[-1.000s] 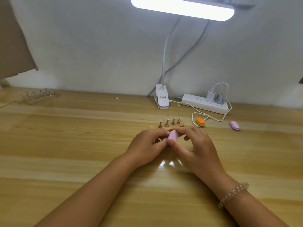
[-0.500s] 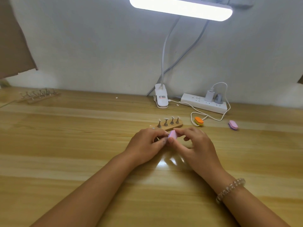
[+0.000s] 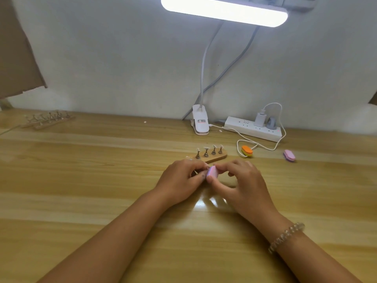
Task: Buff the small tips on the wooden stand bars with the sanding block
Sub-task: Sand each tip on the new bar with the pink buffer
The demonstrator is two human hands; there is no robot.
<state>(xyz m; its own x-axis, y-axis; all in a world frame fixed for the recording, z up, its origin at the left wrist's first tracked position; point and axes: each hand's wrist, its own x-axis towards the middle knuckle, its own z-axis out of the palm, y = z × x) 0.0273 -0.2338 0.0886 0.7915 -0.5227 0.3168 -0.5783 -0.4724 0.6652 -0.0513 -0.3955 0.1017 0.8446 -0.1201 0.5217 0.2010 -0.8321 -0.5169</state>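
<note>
A wooden stand bar (image 3: 218, 156) lies in the middle of the table with several small metal holders carrying pale tips. Just in front of it, my right hand (image 3: 242, 184) pinches a small pink sanding block (image 3: 212, 172) between thumb and fingers. My left hand (image 3: 181, 180) has its fingers curled around something small held against the block; what it holds is mostly hidden. A dark holder base shows under those fingers.
Two more stand bars (image 3: 49, 119) lie at the far left by the wall. An orange block (image 3: 246, 151) and a pink block (image 3: 289, 155) lie to the right. A lamp clip (image 3: 200, 122), power strip (image 3: 253, 128) and white cable sit at the back.
Both hands stay together in front of the stand bar. The pink block has shifted only slightly between my fingers; the view has barely moved.
</note>
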